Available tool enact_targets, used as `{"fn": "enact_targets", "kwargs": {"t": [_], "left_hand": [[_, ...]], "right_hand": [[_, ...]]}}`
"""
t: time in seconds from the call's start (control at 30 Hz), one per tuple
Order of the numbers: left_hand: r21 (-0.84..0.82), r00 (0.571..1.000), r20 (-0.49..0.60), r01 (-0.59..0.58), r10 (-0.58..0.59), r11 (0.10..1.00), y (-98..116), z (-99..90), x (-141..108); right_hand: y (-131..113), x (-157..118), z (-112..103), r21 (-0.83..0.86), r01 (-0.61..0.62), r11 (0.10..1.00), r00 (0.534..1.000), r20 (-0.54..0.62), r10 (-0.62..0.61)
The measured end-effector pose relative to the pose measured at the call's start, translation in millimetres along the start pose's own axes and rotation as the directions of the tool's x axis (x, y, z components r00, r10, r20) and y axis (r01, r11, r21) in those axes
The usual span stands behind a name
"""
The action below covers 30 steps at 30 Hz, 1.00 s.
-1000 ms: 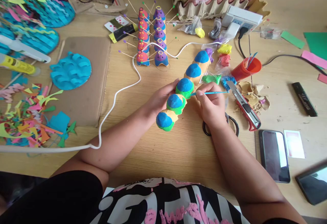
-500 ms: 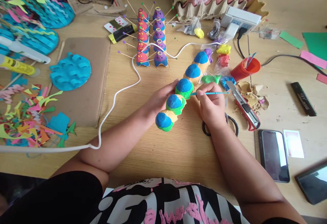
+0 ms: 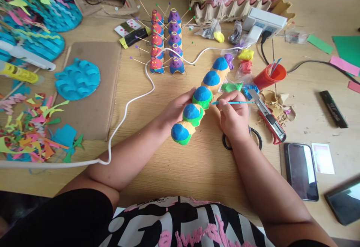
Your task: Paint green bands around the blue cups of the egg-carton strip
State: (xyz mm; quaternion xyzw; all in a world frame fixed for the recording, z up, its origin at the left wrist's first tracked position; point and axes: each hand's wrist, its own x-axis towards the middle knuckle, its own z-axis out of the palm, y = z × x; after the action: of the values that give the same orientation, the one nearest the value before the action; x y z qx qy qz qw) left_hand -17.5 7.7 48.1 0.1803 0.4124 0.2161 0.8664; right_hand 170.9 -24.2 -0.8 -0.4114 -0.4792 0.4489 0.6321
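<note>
My left hand [image 3: 180,106] holds an egg-carton strip [image 3: 212,86] from its left side, fingers partly hidden behind it. The strip slants up to the right. Blue clay caps cover its bumps, and green clay rims the three nearest ones. Pinched in my right hand [image 3: 234,113] is a thin light-blue modelling stick [image 3: 234,103], its tip close to the green rim of the middle bump; whether it touches, I cannot tell. Just beyond the strip lie packets of green clay [image 3: 232,86] and blue clay [image 3: 250,91]. Black-handled scissors [image 3: 257,138] lie partly under my right wrist.
Two finished carton caterpillars, one red [image 3: 156,64] and one purple [image 3: 176,65], stand behind. A white cable [image 3: 126,110] crosses the table. To the right are a cutter knife [image 3: 270,117], an orange cup [image 3: 270,77], a phone [image 3: 302,172] and a power strip [image 3: 266,20]. Paper scraps [image 3: 33,134] lie left.
My right hand has drawn the stick slightly to the right, away from the green rim. The left hand and the strip have hardly moved.
</note>
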Motion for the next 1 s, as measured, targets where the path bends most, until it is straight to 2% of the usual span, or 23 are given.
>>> {"fn": "enact_targets", "kwargs": {"t": [0.2,0.33,0.47,0.63,0.9,1.0], "left_hand": [[0.001,1.000,0.023,-0.002,0.002,1.000,1,4.8,-3],[-0.027,1.000,-0.004,0.003,-0.003,1.000,2,7.9,-6],[-0.034,1.000,0.003,0.007,-0.007,0.999,3,5.9,-4],[0.002,0.999,0.033,0.017,-0.017,1.000,3,3.0,-4],[0.015,0.996,0.072,-0.058,0.056,0.998,-6,-14.6,6],[0.004,0.995,0.098,-0.027,0.027,1.000,-6,-20.0,12]], "right_hand": [[1,0,0,-0.035,-0.025,0.999,0.999,0.033,0.026],[0,0,0,-0.003,-0.038,0.999,0.999,0.033,0.038],[-1,0,-1,0.043,-0.049,0.998,0.998,0.046,0.047],[-2,0,1,0.021,-0.035,0.999,0.995,0.099,0.032],[-8,0,3,-0.030,-0.070,0.997,0.994,0.080,0.072],[-4,0,0,0.026,-0.067,0.997,0.994,0.090,0.064]]}}
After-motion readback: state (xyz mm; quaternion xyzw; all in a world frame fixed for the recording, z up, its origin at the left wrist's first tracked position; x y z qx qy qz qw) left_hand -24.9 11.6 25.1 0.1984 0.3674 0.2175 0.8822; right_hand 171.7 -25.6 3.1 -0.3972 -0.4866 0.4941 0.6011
